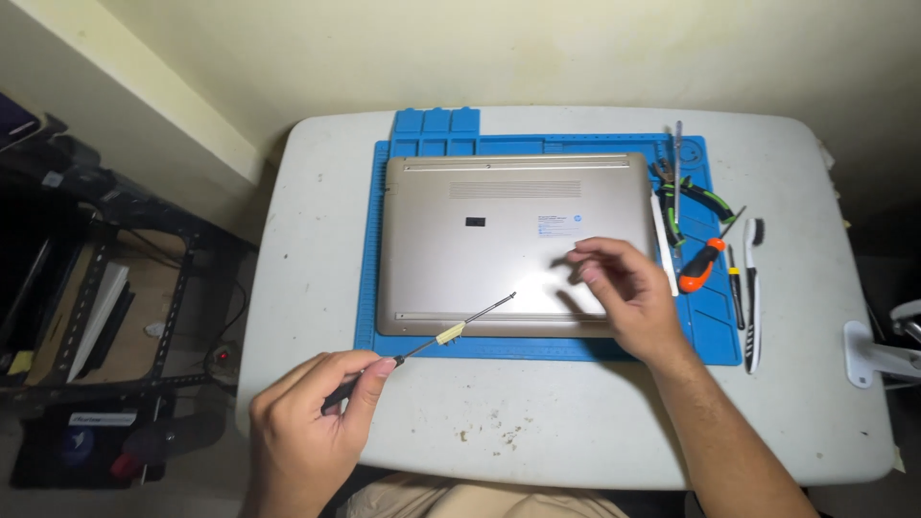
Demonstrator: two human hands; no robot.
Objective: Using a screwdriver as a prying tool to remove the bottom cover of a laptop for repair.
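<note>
White table (537,432), speckled with crumbs near front edge. Blue mat (369,288) centred on it, small tray cells along its far edge. Laptop (480,269) lying bottom up on mat, gold underside, vent slots near far edge, dark sticker left of middle.

Right of laptop, on mat: green-handled pliers (696,197), tweezers (676,153), orange-handled driver (700,269), white strip (664,249) just beside laptop edge. Further right, brush (753,288) and thin black tool (735,288), partly off mat. Dark metal rack (106,288) left of table; white clamp (868,355) at right edge.

Nothing between hands and laptop.

Left hand (307,422) low, front left, over table edge, fingers curled shut round black handle of screwdriver (451,333). Shaft angled up and right, pale tape band midway, tip over laptop's near edge; contact unclear.

Right hand (624,293) raised over laptop's near right corner, forearm entering from lower right. Thumb and fingertips drawn close together, as if pinching; anything held too small to tell. Shadow on laptop under it.
</note>
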